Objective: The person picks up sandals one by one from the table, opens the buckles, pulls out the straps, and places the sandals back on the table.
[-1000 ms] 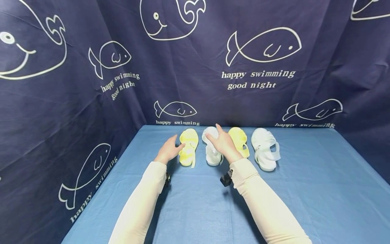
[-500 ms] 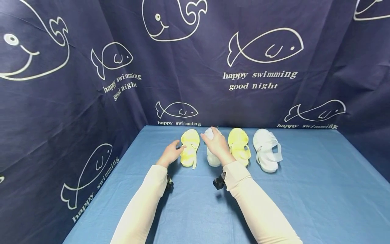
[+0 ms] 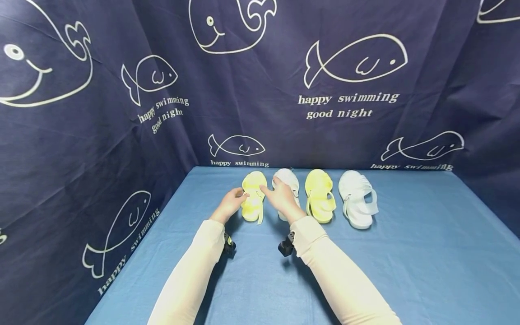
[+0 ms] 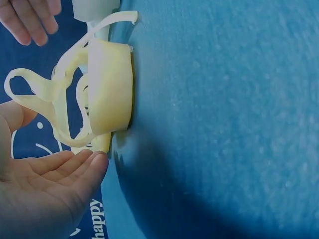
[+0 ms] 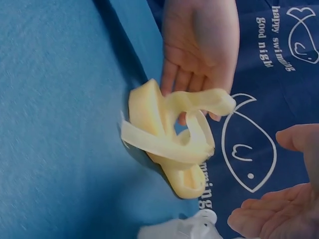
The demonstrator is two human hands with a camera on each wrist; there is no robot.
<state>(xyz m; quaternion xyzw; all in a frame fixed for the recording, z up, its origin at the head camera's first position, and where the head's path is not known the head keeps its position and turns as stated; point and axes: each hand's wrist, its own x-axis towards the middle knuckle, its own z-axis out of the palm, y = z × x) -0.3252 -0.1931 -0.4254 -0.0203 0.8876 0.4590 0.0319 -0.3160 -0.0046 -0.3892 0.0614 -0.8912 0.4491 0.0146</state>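
In the head view, the light is bright and quite even, apparently from above. Near the far edge of the table [image 3: 426, 253], the yellow sandals [image 3: 318, 183] and white sandals [image 3: 353, 183] are overexposed, so their fine details are partly lost; the sleeves [image 3: 191, 271] look almost washed out too. Soft shadows lie on the table beside both sleeves, toward the near edge. The curtain [image 3: 260, 99] is darker, but its larger words are readable. The wrist views are dimmer and softer, with visible grain on the table; a broad, blurred shadow spreads near the left hand [image 4: 50, 184].
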